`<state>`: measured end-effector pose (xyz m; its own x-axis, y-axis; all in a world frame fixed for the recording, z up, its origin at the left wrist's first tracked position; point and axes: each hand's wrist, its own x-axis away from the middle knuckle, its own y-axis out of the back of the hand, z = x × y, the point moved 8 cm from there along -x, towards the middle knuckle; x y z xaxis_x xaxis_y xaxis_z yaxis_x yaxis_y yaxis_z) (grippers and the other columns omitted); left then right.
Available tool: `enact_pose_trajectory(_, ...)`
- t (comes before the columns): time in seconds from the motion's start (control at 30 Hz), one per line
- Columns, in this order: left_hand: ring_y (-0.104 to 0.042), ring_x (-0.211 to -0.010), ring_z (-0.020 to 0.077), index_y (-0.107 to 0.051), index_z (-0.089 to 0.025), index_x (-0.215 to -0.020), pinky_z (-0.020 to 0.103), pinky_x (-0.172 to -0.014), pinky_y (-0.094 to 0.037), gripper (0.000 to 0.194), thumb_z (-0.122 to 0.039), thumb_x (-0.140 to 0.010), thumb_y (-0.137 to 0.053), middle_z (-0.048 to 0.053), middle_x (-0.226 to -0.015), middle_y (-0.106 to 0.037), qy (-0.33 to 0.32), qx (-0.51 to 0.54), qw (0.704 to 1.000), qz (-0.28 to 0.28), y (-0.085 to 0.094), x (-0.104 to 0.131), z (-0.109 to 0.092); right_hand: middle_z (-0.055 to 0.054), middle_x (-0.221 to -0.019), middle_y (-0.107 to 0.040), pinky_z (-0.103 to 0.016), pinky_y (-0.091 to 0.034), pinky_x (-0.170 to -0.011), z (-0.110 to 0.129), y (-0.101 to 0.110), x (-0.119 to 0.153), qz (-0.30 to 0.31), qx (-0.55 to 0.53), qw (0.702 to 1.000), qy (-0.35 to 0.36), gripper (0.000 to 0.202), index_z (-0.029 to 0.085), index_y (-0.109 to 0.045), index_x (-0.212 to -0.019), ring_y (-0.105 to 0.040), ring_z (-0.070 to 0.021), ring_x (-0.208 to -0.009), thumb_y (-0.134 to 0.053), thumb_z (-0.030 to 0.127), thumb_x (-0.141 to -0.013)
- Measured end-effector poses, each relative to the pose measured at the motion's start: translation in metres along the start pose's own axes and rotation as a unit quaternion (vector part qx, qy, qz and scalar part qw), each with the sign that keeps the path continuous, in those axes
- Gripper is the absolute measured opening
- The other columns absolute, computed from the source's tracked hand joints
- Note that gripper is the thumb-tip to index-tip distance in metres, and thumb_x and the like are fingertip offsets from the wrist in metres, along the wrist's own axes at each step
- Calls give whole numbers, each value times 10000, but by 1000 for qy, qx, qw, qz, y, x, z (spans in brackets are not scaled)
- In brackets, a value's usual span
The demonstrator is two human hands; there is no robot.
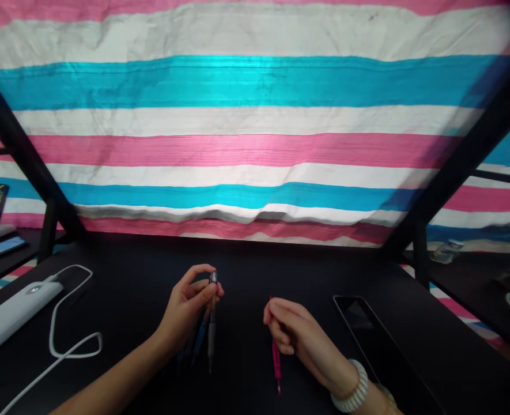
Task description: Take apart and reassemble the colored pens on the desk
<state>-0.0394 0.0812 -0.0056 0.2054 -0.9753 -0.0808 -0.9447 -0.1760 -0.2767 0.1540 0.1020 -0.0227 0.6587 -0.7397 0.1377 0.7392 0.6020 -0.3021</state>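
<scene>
My left hand (194, 305) pinches a grey and black pen (212, 340) near its top; the pen hangs tip down. Beside it, partly behind my fingers, is a blue pen (200, 340), and whether I also hold it is unclear. A pink pen (276, 363) points tip down under the closed fingers of my right hand (293, 331), with its top end showing just above them. The two hands are apart over the black table (241, 265). A white coiled band (353, 389) circles my right wrist.
On the right lies a black phone-like device (380, 346). A white box-shaped device (17, 314) with a white cable (56, 323) is at the left. Black slanted posts (462, 144) flank the table before a striped sheet (246, 150). Side tables hold phones and a jar (447, 252).
</scene>
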Motion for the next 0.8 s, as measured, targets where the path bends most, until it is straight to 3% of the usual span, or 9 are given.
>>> enact_pose_trajectory(0.1, -594, -626, 148, -523, -221, -1189, 229, -556, -426, 463, -352, -790, -718, 36, -789, -688, -17, -94, 995, -5, -1, -1, -4, 77, -508, -346, -215, -172, -434, 2, 2, -1, -8, 13, 1000, 4, 319, 145, -572, -773, -230, -62, -455, -555, 441, -892)
enact_pose_trajectory(0.2, -588, -629, 149, -573, -217, -1144, 231, -549, -435, 402, -339, -786, -710, 10, -759, -645, -65, -207, 976, -3, -3, -2, -9, 80, -506, -337, -223, -164, -436, 4, 6, -3, -21, 45, 999, 9, 326, 156, -559, -774, -227, -67, -452, -525, 455, -899)
enact_pose_trajectory(0.33, -535, -573, 132, -624, -232, -1093, 257, -579, -440, 326, -292, -782, -701, -5, -757, -618, -176, -390, 904, 7, -8, -1, -15, 73, -511, -331, -233, -176, -448, 10, 14, -3, -72, 204, 976, 36, 323, 173, -540, -741, -255, -84, -463, -497, 452, -898)
enact_pose_trajectory(0.4, -550, -648, 166, -623, -239, -1101, 294, -650, -436, 328, -272, -783, -695, 3, -772, -627, -223, -469, 855, 14, -12, 1, -15, 52, -530, -373, -243, -223, -481, 19, 16, -1, -111, 330, 934, 77, 326, 186, -502, -675, -323, -98, -490, -504, 422, -900)
enact_pose_trajectory(0.5, -559, -797, 231, -596, -244, -1142, 340, -726, -395, 379, -249, -775, -691, 13, -799, -648, -240, -553, 797, 31, -16, 1, -11, 18, -545, -466, -271, -231, -524, 28, 14, 5, -167, 518, 830, 121, 353, 196, -451, -613, -412, -120, -512, -527, 394, -895)
enact_pose_trajectory(0.57, -551, -804, 240, -575, -244, -1160, 337, -713, -365, 412, -236, -764, -690, 10, -805, -649, -227, -585, 777, 43, -18, 1, -7, -8, -552, -524, -286, -200, -527, 27, 12, 7, -185, 617, 756, 115, 352, 197, -473, -606, -453, -137, -510, -549, 407, -878)
enact_pose_trajectory(0.63, -546, -820, 247, -567, -244, -1157, 332, -706, -345, 425, -219, -751, -691, 15, -829, -646, -217, -605, 765, 49, -19, 1, -5, -44, -580, -578, -294, -175, -525, 22, 12, 7, -181, 682, 703, 90, 355, 196, -513, -613, -502, -164, -525, -556, 442, -865)
enact_pose_trajectory(0.73, -537, -839, 255, -572, -245, -1143, 327, -694, -327, 417, -176, -745, -673, 27, -854, -635, -208, -624, 752, 48, -19, 1, -4, -97, -636, -635, -299, -169, -526, 15, 13, 6, -165, 728, 663, 55, 348, 190, -569, -656, -574, -223, -578, -564, 482, -844)
enact_pose_trajectory(0.8, -533, -823, 251, -581, -244, -1132, 323, -679, -318, 398, -151, -752, -654, 26, -842, -623, -204, -626, 751, 45, -17, 0, -4, -104, -661, -647, -303, -190, -530, 14, 12, 6, -158, 736, 656, 52, 277, 189, -573, -672, -597, -244, -614, -580, 415, -832)
